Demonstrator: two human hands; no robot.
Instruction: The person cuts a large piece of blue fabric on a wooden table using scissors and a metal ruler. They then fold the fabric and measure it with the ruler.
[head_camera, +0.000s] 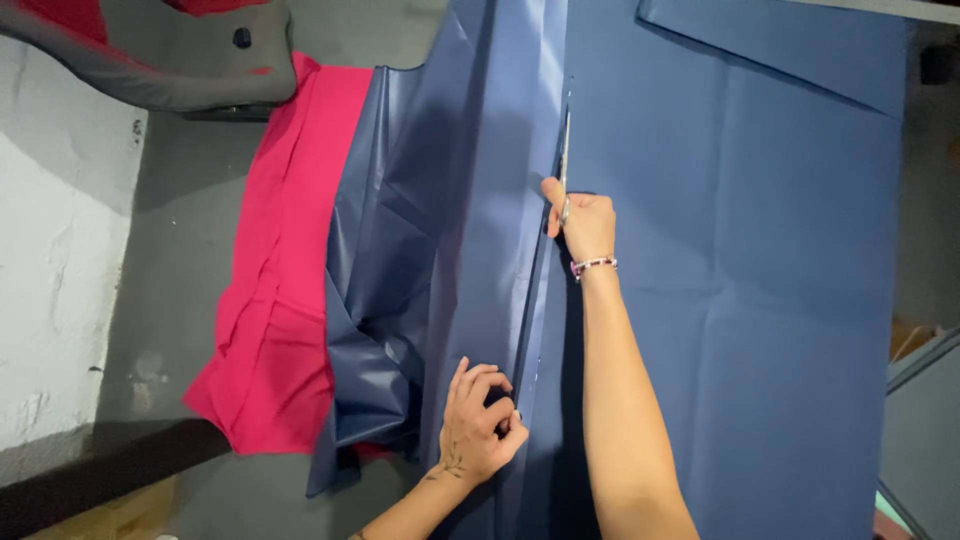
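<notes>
Fabric (740, 250), a big navy sheet with a slight sheen, lies spread flat over most of the worktop, and it's being cut with scissors (565, 165) along a long straight line running away from the person. Judging from how it lies, the cut is already open from the near edge up to about where the blades are, since the strip on the left has peeled off and sits loose and rumpled next to the flat part. A fair stretch beyond the scissor tips looks uncut, so I'd call it maybe two thirds done, though the far edge is hard to read. Right hand (583, 225) is closed around the scissor handles, fingers curled through the loops, thumb up on the left side, blades pointing away along the line; can't really tell how far the blades are parted, they look nearly together. Left hand (478, 425) is back near the person, fingers bent and pinching the cut edge of the loose strip, kind of holding it taut beside the slit. Red cloth (275, 290) lies under the left side of the navy piece and sticks out past it, hanging over the grey floor (180, 330).
</notes>
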